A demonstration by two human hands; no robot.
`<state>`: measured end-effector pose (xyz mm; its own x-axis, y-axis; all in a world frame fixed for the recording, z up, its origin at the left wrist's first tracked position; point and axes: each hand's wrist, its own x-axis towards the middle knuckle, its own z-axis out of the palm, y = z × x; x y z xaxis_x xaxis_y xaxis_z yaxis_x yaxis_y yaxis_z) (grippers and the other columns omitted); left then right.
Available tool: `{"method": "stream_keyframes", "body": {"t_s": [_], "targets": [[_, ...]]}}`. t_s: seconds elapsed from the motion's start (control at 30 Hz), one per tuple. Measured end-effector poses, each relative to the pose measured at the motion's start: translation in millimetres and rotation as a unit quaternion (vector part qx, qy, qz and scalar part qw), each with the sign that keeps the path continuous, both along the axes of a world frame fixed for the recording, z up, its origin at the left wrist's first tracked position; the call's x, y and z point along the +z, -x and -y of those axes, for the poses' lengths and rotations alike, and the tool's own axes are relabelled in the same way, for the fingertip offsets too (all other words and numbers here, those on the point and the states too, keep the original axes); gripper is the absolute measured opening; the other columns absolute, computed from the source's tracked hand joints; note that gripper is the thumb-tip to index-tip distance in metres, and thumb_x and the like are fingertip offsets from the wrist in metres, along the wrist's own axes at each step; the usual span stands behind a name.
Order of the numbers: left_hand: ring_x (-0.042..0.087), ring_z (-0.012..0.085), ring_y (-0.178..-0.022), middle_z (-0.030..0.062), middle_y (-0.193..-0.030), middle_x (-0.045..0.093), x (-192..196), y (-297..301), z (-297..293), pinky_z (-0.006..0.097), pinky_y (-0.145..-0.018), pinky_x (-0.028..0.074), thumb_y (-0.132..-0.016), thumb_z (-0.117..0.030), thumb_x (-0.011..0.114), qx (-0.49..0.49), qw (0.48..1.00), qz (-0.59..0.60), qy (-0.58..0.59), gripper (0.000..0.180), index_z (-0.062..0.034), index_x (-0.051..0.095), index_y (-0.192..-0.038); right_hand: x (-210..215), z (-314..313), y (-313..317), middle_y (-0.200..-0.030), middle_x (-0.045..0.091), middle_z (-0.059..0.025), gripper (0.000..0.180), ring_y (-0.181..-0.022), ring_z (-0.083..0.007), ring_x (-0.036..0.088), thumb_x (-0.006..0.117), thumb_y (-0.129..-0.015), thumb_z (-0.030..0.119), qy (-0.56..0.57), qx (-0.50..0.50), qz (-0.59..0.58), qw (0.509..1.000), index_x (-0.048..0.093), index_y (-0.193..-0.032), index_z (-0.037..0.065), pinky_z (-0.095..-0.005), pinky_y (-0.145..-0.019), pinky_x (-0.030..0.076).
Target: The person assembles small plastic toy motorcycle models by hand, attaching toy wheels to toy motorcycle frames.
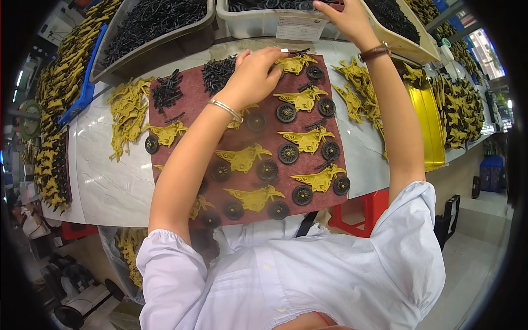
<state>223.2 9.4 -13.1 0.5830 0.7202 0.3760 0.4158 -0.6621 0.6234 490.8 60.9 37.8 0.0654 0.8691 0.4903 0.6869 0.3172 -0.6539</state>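
Observation:
My left hand [256, 74] is over the far part of a dark red mat [220, 129]. Its fingers are apart at the left end of a yellow toy motorcycle body [294, 65], beside a black handlebar piece [298, 53]. A small white patch shows at one fingertip. One black wheel [314, 72] lies at that body's right. My right hand [344, 19] reaches over a pale bin [264, 25] of black wheels [273, 4]; its fingers are partly cut off by the upper edge. More yellow bodies [305, 141] with spoked black wheels [288, 153] lie in rows nearer me.
Piles of small black parts [166, 91] and loose yellow bodies [129, 115] lie at left, with more yellow bodies [357, 88] at right. A grey bin [157, 41] and cream bin [423, 52] flank the middle one. A red stool [366, 214] stands below the table.

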Motion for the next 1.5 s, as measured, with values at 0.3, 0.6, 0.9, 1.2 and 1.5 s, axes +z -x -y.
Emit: {"method": "stream_keyframes", "body": {"t_s": [0.3,0.6,0.9,1.2,1.5], "targets": [[0.063,0.0329,-0.092,0.0151,-0.094,0.066,-18,-17,-25,0.042,-0.081,0.051,-0.072,-0.026,0.073,0.010,0.992,-0.100,-0.074,0.035,-0.0038,0.067,-0.098,-33,72,35,-0.080,0.070,-0.0110,0.018,-0.072,-0.0200,0.065,0.075,-0.073,0.014,0.142,0.084,0.176,0.971,0.071,-0.087,0.002,-0.0315,-0.068,0.052],[0.064,0.0321,-0.088,0.0138,-0.089,0.066,-12,-24,-15,0.042,-0.075,0.053,-0.073,-0.027,0.072,0.081,0.981,-0.146,-0.094,0.030,-0.0032,0.068,-0.090,-51,70,30,-0.081,0.068,-0.0120,0.017,-0.074,-0.0224,0.064,0.074,-0.072,0.013,0.140,0.073,0.172,0.972,0.072,-0.085,0.002,-0.0329,-0.069,0.051],[0.065,0.0331,-0.095,0.0210,-0.102,0.067,34,52,-11,0.037,-0.084,0.050,-0.085,-0.033,0.064,0.081,0.995,0.008,-0.057,0.039,0.0016,0.066,-0.105,-30,71,70,-0.087,0.064,-0.0112,0.020,-0.075,-0.0233,0.063,0.071,-0.080,0.018,0.030,0.116,0.198,0.973,0.068,-0.092,0.002,-0.0309,-0.068,0.052],[0.065,0.0152,-0.089,0.0094,-0.094,0.070,39,184,26,0.028,-0.079,0.049,-0.091,-0.020,0.061,0.199,0.970,0.127,0.059,0.024,-0.0013,0.068,-0.105,-50,33,169,-0.104,0.060,-0.0151,0.053,-0.094,-0.0283,0.060,0.076,-0.076,0.034,0.048,0.269,0.165,0.948,0.058,-0.120,0.008,-0.0372,-0.084,0.049],[0.065,0.0132,-0.090,0.0079,-0.098,0.069,-3,235,47,0.026,-0.082,0.049,-0.091,-0.015,0.062,0.241,0.945,0.214,0.052,0.021,0.0008,0.067,-0.104,-61,15,199,-0.110,0.056,-0.0164,0.063,-0.106,-0.0342,0.054,0.083,-0.064,0.040,0.142,0.245,0.222,0.933,0.058,-0.114,0.011,-0.0410,-0.092,0.044]]}}
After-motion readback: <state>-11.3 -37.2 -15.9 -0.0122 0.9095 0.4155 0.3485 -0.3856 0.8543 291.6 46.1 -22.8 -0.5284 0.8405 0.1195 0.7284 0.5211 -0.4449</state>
